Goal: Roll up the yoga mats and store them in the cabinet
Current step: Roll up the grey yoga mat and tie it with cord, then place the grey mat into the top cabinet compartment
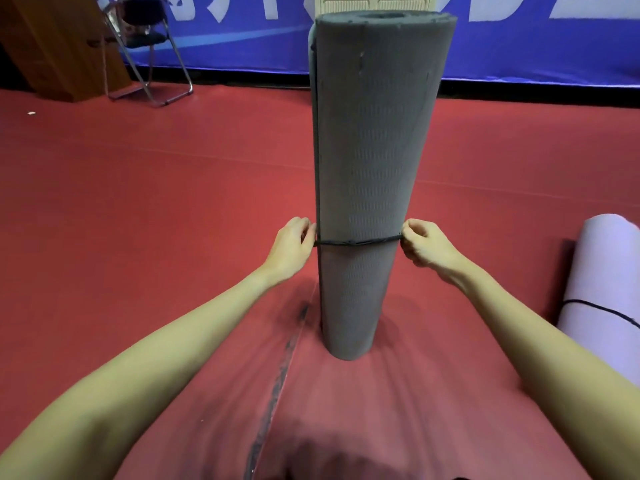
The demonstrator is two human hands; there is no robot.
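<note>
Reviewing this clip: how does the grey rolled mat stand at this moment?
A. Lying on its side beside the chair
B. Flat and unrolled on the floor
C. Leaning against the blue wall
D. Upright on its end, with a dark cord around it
D: the grey mat stands on end on the red floor, with both hands pinching a dark cord wrapped around it.

A rolled grey yoga mat [367,188] stands upright on the red floor [156,202]. A dark band [358,242] circles it low down; the left hand [292,249] and right hand [424,245] pinch the band at either side. A rolled lilac mat [609,292], also banded, lies at right. A folding chair [149,46] stands far left.
</note>
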